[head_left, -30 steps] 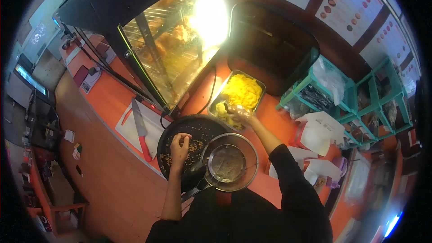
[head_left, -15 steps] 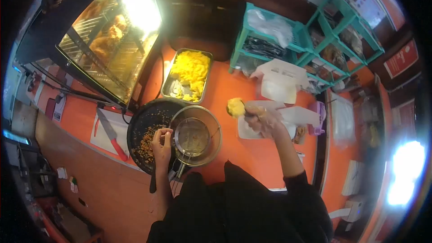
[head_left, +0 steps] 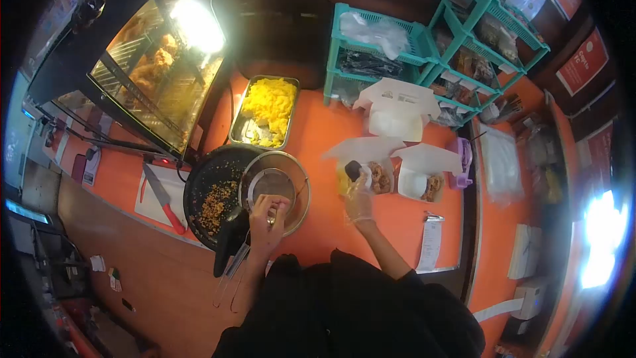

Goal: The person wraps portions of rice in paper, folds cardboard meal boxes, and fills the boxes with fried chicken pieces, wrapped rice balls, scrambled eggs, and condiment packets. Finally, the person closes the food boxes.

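Observation:
My right hand (head_left: 359, 204), in a clear plastic glove, is closed around a dark spoon (head_left: 353, 171). The spoon is over the left part of an open white takeaway box (head_left: 393, 184), beside yellow food (head_left: 342, 182) and brown fried pieces (head_left: 380, 178). My left hand (head_left: 267, 217) has its fingers curled together over the near edge of a wire sieve (head_left: 265, 189), which rests in a metal bowl (head_left: 303, 207); whatever it pinches is hidden. A black pan (head_left: 199, 166) with brown crumbs (head_left: 215, 209) sits left of the bowl. Behind them stands a metal tray (head_left: 233, 134) of yellow food (head_left: 268, 103).
A second box (head_left: 412, 184) holds fried pieces, and another open box (head_left: 394, 124) stands behind. Left are a red-handled knife (head_left: 173, 219) and a lit display cabinet (head_left: 142, 66). Teal baskets (head_left: 381, 56) stand at the back. A paper slip (head_left: 430, 242) lies near the front edge.
My right hand has swung left and nearer with the spoon, whose yellow load no longer shows on it. My left hand has shifted right over the sieve, its fingers more curled.

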Action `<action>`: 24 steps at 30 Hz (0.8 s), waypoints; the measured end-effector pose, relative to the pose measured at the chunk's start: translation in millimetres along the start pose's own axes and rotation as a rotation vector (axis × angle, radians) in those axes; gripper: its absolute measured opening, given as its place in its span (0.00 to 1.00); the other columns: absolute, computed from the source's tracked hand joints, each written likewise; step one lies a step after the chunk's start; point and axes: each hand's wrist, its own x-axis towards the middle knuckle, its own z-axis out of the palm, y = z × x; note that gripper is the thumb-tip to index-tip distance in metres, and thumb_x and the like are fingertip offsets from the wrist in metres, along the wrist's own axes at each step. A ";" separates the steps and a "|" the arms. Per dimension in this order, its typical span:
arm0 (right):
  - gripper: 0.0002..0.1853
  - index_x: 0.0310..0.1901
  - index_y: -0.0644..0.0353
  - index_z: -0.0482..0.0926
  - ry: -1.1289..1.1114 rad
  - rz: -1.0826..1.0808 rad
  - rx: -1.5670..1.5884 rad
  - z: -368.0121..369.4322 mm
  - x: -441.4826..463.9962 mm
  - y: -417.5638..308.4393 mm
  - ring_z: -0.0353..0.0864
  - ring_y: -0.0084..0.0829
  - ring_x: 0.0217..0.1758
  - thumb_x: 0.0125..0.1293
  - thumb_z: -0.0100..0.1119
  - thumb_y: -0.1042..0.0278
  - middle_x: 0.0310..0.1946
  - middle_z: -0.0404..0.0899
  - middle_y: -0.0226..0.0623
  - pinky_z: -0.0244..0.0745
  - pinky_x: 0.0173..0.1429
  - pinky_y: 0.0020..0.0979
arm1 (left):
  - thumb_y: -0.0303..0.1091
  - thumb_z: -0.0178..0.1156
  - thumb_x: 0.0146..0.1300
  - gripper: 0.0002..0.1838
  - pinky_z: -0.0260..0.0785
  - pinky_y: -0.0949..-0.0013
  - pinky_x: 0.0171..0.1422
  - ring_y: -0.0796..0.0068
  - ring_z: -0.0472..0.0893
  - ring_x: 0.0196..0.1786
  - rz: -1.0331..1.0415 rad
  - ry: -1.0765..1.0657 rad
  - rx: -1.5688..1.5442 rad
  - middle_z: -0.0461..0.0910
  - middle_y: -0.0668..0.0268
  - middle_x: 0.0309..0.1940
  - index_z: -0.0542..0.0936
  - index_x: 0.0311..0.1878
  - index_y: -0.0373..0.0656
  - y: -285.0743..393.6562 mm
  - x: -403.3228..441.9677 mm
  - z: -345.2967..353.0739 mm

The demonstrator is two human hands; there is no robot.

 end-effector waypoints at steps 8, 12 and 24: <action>0.19 0.56 0.56 0.71 -0.617 -0.308 -0.255 -92.9 61.7 -13.2 0.78 0.53 0.46 0.65 0.45 0.65 0.46 0.79 0.48 0.66 0.60 0.44 | 0.23 0.55 0.60 0.04 0.69 0.69 0.39 0.68 0.79 0.35 -0.019 0.049 0.053 0.77 0.60 0.32 0.79 0.35 0.38 -12.0 -15.1 -0.7; 0.19 0.56 0.53 0.71 -0.613 -0.418 -0.430 -95.9 67.6 -36.5 0.81 0.52 0.38 0.66 0.42 0.60 0.43 0.79 0.54 0.71 0.51 0.50 | 0.23 0.55 0.59 0.04 0.69 0.69 0.38 0.68 0.79 0.34 -0.034 0.022 0.023 0.76 0.60 0.32 0.79 0.35 0.38 3.0 -9.1 -8.3; 0.27 0.63 0.70 0.63 -0.616 -0.746 -0.435 89.5 182.0 -168.4 0.81 0.47 0.40 0.64 0.38 0.64 0.41 0.80 0.54 0.75 0.42 0.49 | 0.22 0.55 0.58 0.06 0.70 0.68 0.39 0.67 0.78 0.34 -0.106 0.051 0.034 0.76 0.60 0.33 0.79 0.39 0.39 -9.4 -7.5 -44.9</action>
